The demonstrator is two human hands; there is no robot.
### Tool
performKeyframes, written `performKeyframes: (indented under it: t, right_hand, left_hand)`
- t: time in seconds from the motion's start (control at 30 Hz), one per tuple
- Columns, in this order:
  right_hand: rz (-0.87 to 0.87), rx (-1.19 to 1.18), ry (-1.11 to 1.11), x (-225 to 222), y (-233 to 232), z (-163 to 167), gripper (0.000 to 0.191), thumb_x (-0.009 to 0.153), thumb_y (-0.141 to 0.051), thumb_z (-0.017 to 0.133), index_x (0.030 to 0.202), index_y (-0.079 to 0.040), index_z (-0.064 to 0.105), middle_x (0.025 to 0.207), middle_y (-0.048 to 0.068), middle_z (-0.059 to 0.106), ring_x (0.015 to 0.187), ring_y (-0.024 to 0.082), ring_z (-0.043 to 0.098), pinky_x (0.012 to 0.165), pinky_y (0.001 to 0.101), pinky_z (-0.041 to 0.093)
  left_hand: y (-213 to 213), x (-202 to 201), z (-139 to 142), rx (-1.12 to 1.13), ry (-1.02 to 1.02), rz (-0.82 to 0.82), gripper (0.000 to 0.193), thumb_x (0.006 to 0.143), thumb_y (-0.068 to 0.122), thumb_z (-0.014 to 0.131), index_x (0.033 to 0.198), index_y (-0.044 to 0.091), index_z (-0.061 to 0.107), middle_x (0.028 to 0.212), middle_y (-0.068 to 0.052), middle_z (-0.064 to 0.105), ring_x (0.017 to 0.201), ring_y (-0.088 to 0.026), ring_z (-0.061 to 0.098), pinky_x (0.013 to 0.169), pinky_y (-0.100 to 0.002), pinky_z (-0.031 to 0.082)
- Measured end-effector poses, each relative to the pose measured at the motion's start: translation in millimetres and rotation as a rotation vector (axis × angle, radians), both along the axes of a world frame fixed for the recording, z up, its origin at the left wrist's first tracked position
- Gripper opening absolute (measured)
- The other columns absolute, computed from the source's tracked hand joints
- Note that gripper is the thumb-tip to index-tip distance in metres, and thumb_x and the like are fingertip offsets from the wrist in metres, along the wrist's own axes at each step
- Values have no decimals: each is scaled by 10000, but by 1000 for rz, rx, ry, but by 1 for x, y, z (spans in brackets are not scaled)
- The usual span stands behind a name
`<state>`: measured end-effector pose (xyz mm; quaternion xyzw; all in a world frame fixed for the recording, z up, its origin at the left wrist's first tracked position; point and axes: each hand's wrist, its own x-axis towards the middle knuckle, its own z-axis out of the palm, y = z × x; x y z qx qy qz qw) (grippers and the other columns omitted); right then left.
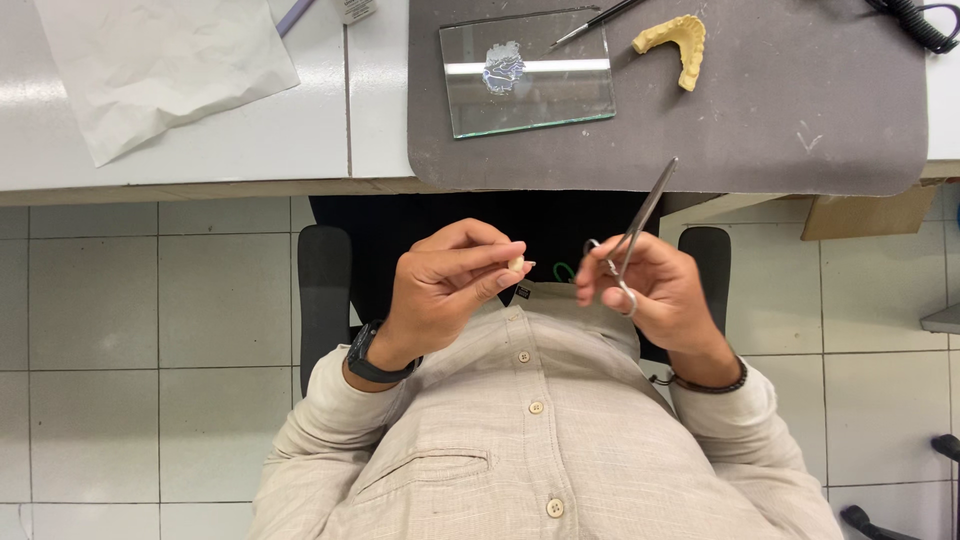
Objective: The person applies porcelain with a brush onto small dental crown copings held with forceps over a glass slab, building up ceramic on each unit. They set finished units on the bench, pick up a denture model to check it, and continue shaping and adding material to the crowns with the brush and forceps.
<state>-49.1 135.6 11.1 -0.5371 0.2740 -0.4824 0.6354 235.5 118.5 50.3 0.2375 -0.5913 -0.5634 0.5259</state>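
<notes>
Holding a small cream-coloured tooth-like piece (516,264) between thumb and forefinger, the left hand (445,285) sits just above the chest, fingers pinched together on it. The right hand (655,290) has its fingers through the ring handles of a slim metal clamp-type instrument (632,235) — forceps or scissors, can't tell which — with the long tip pointing up and away toward the bench edge. Fingers are closed round the handles; the blades look shut together, nothing caught in them.

Step in hand, as I judge it: prep of the small piece w/ the instrument, both hands at working height but not yet joined. The tip points away from the piece, so the next move would call for turning the instrument round, then opening its blades beside the piece w/o knocking it from the pinch.

Relative position: the piece is at the left fingertips, near the right hand's knuckles but apart from them — a clear gap between.

On the bench beyond: a grey mat (860,140), a glass slab (560,95) w/ a pale smear, a thin brush (595,22) lying over its corner, and a yellow dental arch cast (678,42). Crumpled paper (150,70) lies well to the left.
</notes>
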Motion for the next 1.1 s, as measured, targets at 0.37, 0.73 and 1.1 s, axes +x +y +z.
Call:
performKeyframes:
  t: [0.37,0.73,1.1]
  right_hand:
    - [-77,71,-233,56,0,25,393,982,-108,794,1299,-31,576,1178,174,696,1069,248,730,976,411,634]
    - [-130,46,-156,62,1,14,361,959,-12,787,1280,-14,621,1130,141,690,1014,188,722,921,346,640]
    - [-136,35,-42,56,4,12,352,947,-56,782,1262,7,636,1074,121,704,972,168,721,873,319,648]
  left_hand:
    - [5,-5,-2,-160,-143,39,236,987,-8,737,1217,43,727,1180,-72,673,984,-133,709,832,-236,634]
    - [1,-2,0,-246,-250,64,224,967,47,763,1188,31,727,1113,-87,729,934,-135,738,803,-236,639]
    - [-1,-3,4,-279,-346,44,209,958,45,767,1162,18,735,1051,-77,726,887,-131,721,745,-238,608]
